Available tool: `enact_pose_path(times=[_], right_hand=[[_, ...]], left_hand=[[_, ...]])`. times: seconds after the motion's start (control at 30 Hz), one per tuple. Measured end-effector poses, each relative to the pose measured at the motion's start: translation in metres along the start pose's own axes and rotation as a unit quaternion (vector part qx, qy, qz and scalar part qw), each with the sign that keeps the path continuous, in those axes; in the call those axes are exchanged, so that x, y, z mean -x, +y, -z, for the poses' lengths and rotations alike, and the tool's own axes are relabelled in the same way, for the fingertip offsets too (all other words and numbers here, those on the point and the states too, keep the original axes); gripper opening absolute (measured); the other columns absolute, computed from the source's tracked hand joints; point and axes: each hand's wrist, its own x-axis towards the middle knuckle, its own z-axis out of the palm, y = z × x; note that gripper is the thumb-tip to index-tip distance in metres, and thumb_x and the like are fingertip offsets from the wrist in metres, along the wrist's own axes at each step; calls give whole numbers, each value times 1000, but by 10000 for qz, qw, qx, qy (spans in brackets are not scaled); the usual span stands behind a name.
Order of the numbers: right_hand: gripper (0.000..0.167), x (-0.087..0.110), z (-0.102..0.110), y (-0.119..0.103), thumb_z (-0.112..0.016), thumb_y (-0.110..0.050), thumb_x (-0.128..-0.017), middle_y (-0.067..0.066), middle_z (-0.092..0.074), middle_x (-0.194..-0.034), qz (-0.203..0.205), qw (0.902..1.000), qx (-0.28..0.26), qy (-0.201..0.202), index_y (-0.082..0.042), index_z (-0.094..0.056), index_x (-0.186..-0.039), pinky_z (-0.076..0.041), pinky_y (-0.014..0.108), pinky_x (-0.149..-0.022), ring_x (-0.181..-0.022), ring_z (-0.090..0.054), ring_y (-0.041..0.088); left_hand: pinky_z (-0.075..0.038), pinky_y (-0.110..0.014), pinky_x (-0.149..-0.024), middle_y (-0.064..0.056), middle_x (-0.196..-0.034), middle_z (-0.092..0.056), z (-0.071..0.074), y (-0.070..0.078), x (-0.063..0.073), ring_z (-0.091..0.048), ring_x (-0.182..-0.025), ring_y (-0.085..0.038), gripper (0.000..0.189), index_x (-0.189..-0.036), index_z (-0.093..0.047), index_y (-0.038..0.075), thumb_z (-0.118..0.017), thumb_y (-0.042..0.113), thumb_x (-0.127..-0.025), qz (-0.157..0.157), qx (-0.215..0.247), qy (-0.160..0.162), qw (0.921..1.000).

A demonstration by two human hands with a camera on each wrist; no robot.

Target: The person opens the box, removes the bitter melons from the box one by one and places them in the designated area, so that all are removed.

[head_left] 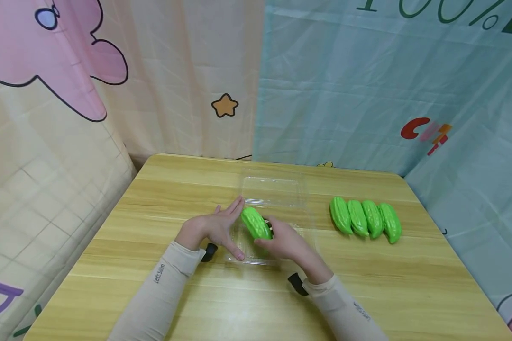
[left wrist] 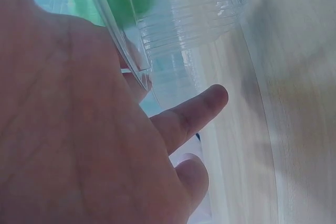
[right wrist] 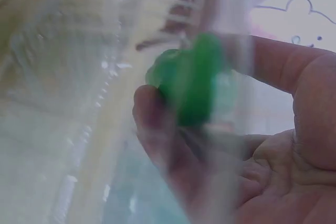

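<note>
My right hand (head_left: 288,240) grips a bumpy green toy bitter melon (head_left: 256,222) between thumb and fingers, over the clear plastic box (head_left: 262,261). In the right wrist view the same bitter melon (right wrist: 191,80) appears behind the blurred clear plastic, thumb and fingers around it. My left hand (head_left: 217,228) is at the box's left side, thumb and fingers spread along the edge. The left wrist view has the palm (left wrist: 94,124) close up beside the box wall (left wrist: 173,35), with fingers extended. Behind the base lies the box's hinged lid (head_left: 273,191), folded back.
Several more green bitter melons (head_left: 365,219) lie side by side in a row to the right of the box. Everything rests on a wooden table (head_left: 123,222). Printed curtains (head_left: 187,85) hang behind and beside it.
</note>
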Motion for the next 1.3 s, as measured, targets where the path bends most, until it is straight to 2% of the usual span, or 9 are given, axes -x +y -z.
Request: enact_pose_path(times=[0.13,0.3,0.5,0.6,0.87,1.07,1.2,1.3], right_hand=[[66,4,13,-3,-76,-19,-91,17,-62,-125,-29,9994,-298,169,2,-45,-146,-56,43,-84,-103,-63,28],[69,8,33,-2,-75,-16,-92,20,-59,-129,-160,9961,-729,466,3,-40,-148,-58,39,-78,-108,-61,34],[71,13,53,2,-75,-19,-92,22,-54,-133,-137,9942,-873,618,2,-38,-149,-58,41,-80,-112,-59,38],[72,16,63,5,-74,-22,-93,21,-52,-135,-270,9934,-904,657,-1,-36,-150,-57,42,-83,-115,-57,39],[77,21,89,23,-72,-24,-95,27,-49,-135,-672,9912,-633,953,5,-30,-152,-58,44,-81,-116,-57,42],[81,25,107,45,-67,-28,-97,34,-43,-141,-1265,9865,-186,1023,9,-22,-153,-51,54,-92,-121,-52,46],[84,23,113,60,-67,-30,-96,38,-42,-140,-1508,9835,10,1003,13,-21,-152,-47,57,-97,-121,-51,48],[83,20,112,70,-66,-28,-96,38,-46,-136,-1623,9818,139,973,15,-22,-151,-47,57,-95,-118,-53,47]], left_hand=[[8,-55,-118,-7,-164,25,0,1,1,10,-150,-31,154,-159,16,10,-87,67,-60,43,38,-9,10000],[8,-54,-119,-7,-164,25,-1,1,2,10,-150,-32,153,-159,16,9,-89,64,-62,51,51,8,10000],[9,-53,-119,-8,-164,25,0,1,2,7,-151,-29,152,-158,16,8,-89,63,-63,-16,6,15,10000],[9,-54,-119,-9,-164,25,0,0,1,7,-151,-29,153,-158,17,7,-89,63,-63,-43,-34,10,10000],[8,-55,-119,-9,-164,27,-1,1,1,8,-151,-28,152,-158,17,7,-88,63,-64,-45,-75,-41,10000],[9,-54,-119,-3,-162,30,-1,1,0,8,-151,-28,152,-157,19,10,-88,62,-64,-7,-37,-50,10000],[9,-54,-119,-6,-163,28,-1,1,1,9,-151,-28,151,-157,20,11,-89,60,-65,-4,-28,-46,10000],[9,-54,-119,-6,-163,28,-1,2,1,10,-150,-29,151,-157,19,10,-89,61,-64,7,-16,-45,10000]])
